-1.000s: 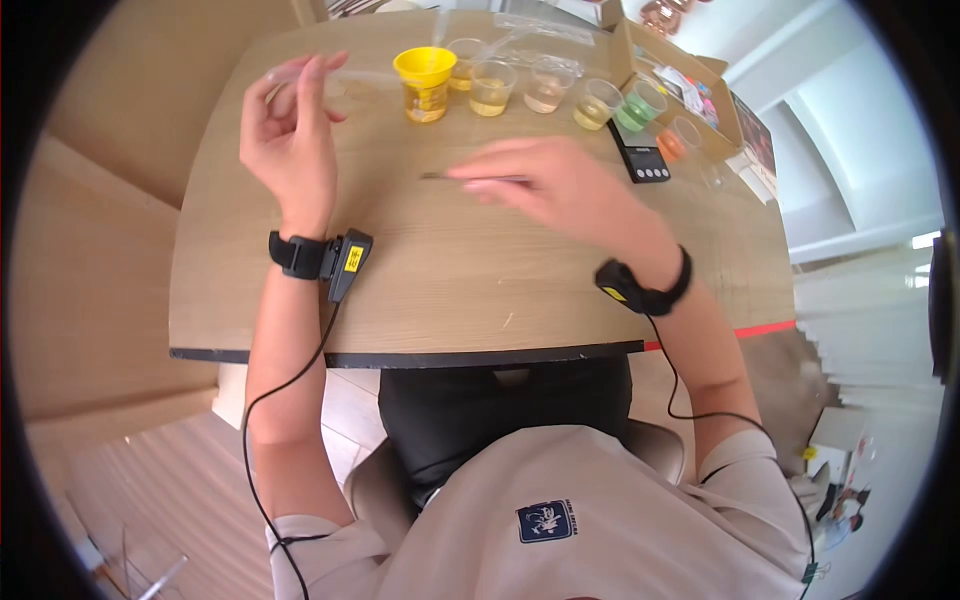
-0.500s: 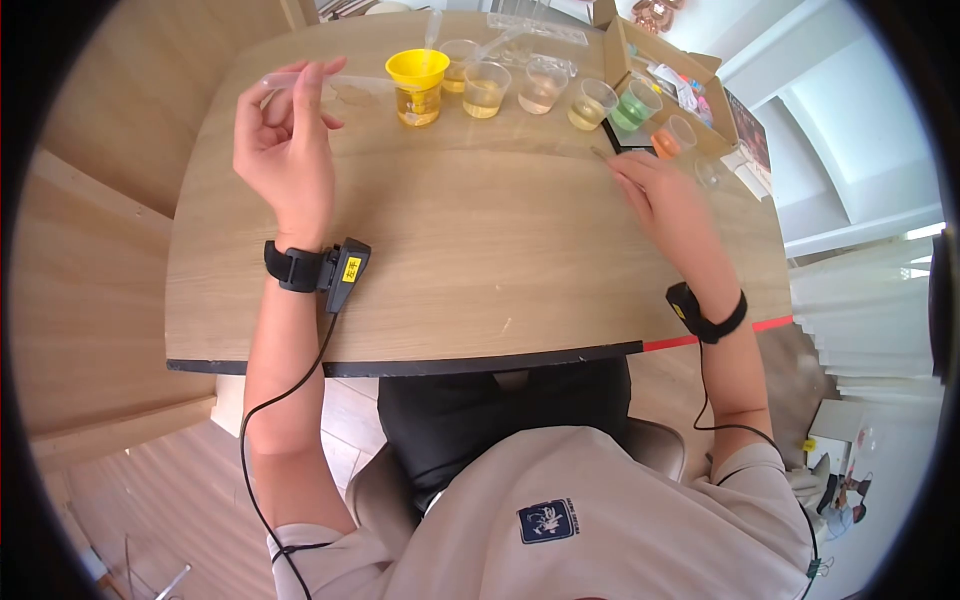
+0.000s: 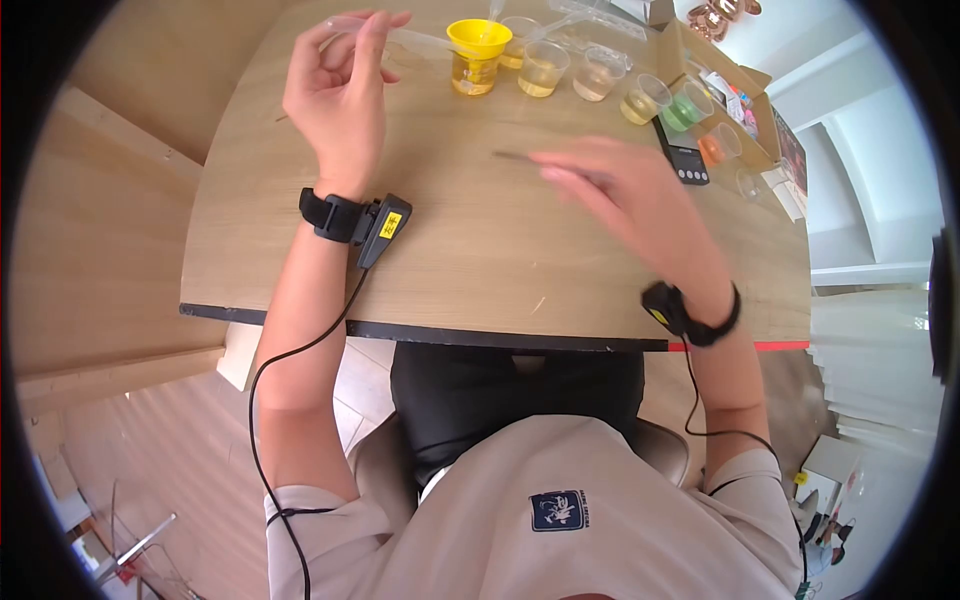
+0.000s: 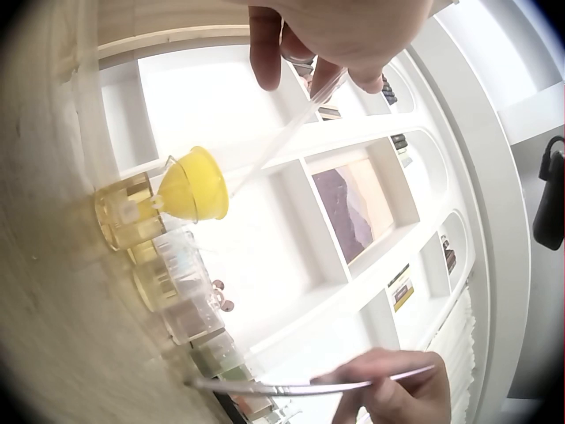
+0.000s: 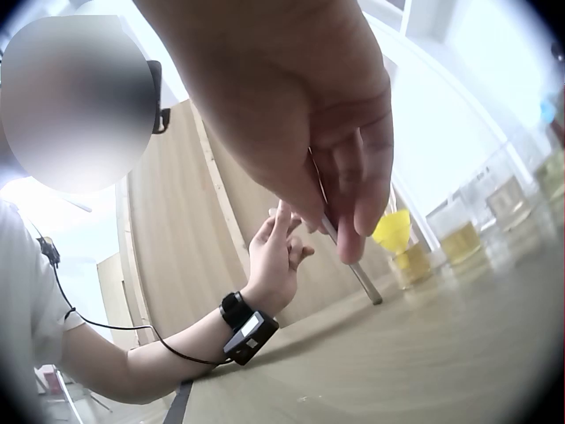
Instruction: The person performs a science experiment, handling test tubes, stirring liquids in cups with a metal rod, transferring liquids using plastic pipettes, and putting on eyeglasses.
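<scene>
My left hand [image 3: 340, 95] is raised at the table's left side, pinching a clear plastic dropper [image 3: 425, 40] whose stem points right toward the yellow funnel [image 3: 480, 38]. The funnel sits in a cup of amber liquid [image 3: 474, 76]. In the left wrist view the dropper [image 4: 281, 132] slants down from the fingers to near the funnel's rim. My right hand [image 3: 625, 195] pinches a slim metal spatula [image 3: 515, 156] over the middle of the table, its tip pointing left. The right wrist view shows the spatula [image 5: 366, 284] angled down between thumb and fingers.
Clear cups of pale yellow [image 3: 543, 72], pinkish [image 3: 597, 78], green [image 3: 688, 108] and orange liquid [image 3: 718, 148] line the back. A black scale [image 3: 688, 165] lies by the green cup. Behind it stands a cardboard box [image 3: 765, 130] with small items.
My right hand swung right with the spatula toward the scale and cups, then came back left over the table. The left hand keeps its grip on the dropper. The head view has shifted.
</scene>
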### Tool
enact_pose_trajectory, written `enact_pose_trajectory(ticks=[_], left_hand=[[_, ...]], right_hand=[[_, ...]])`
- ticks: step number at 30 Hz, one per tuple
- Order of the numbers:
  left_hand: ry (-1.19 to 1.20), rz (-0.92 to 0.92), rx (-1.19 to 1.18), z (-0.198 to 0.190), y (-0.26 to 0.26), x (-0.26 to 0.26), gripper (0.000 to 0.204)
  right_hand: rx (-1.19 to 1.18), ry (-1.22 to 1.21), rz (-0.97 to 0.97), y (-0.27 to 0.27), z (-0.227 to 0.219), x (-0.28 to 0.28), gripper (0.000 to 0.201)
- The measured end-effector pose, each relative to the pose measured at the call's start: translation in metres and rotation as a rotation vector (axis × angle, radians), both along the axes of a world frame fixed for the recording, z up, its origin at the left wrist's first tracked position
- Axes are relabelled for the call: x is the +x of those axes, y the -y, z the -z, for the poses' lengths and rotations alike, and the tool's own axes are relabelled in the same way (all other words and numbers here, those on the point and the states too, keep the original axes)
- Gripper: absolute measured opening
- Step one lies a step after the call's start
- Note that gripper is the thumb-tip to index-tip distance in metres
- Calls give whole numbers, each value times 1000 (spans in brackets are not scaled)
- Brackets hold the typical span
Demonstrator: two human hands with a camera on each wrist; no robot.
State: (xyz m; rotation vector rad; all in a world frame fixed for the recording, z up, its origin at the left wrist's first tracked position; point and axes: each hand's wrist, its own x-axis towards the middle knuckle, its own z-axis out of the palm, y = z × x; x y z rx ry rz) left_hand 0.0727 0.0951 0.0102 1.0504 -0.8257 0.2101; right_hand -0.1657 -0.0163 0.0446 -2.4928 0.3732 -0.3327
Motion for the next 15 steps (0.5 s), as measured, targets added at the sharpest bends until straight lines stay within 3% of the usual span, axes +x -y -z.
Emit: enact_pose_trajectory(ticks=[2, 5, 9, 12, 14, 15], left_hand=[[4, 7, 33, 0, 1, -2, 16], [-21, 1, 44, -1, 2, -1, 16], [-24, -4, 26, 2, 1, 0, 16], [-26, 7, 22, 1, 2, -1, 16], [-30, 22, 30, 1, 2, -3, 16], [-24, 13, 36, 0, 2, -4, 16]], right_hand=[[-95, 168, -73, 3, 22, 31, 22], [-189, 207, -196, -4, 35, 46, 22], [-37, 50, -192, -13, 8, 1, 20], [3, -3, -44, 1, -8, -42, 18], [-16, -141, 227, 14, -18, -69, 17], [-16, -142, 238, 25, -18, -82, 17]])
